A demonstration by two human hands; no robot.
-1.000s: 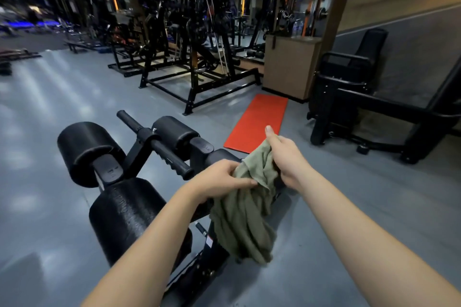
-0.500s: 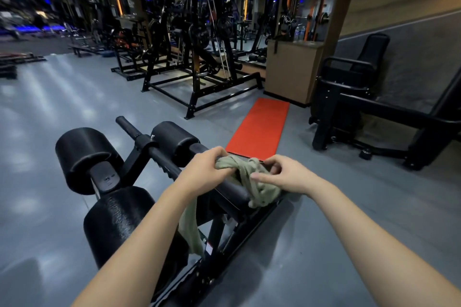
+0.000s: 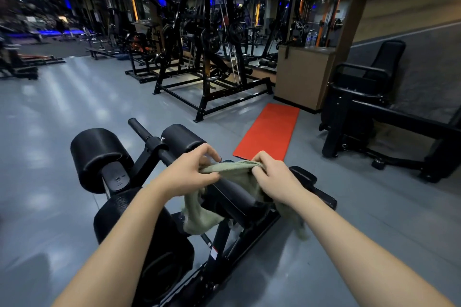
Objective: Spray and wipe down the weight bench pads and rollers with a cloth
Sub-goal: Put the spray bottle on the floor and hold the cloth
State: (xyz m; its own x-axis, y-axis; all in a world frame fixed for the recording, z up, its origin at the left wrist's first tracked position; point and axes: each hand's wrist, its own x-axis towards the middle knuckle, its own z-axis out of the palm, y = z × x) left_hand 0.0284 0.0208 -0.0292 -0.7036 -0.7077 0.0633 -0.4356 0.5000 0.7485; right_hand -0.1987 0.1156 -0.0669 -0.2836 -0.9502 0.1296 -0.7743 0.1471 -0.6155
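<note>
**Olive cloth** (image 3: 232, 169) stretched between both hands and draped over the black roller pad (image 3: 233, 198) just beneath them, both ends hanging down. We see the left hand (image 3: 189, 171) pinching one bunched end between thumb and fingers. The right hand (image 3: 272, 176) grips the other end with curled fingers. Beyond the left hand we note a small roller (image 3: 182, 138), a handle bar (image 3: 139, 128) and, further left, a large roller (image 3: 97, 154). A lower roller (image 3: 117, 217) sits beside the left forearm. Beyond the right hand, a red mat (image 3: 269, 129) lies on the grey floor (image 3: 50, 132).
</note>
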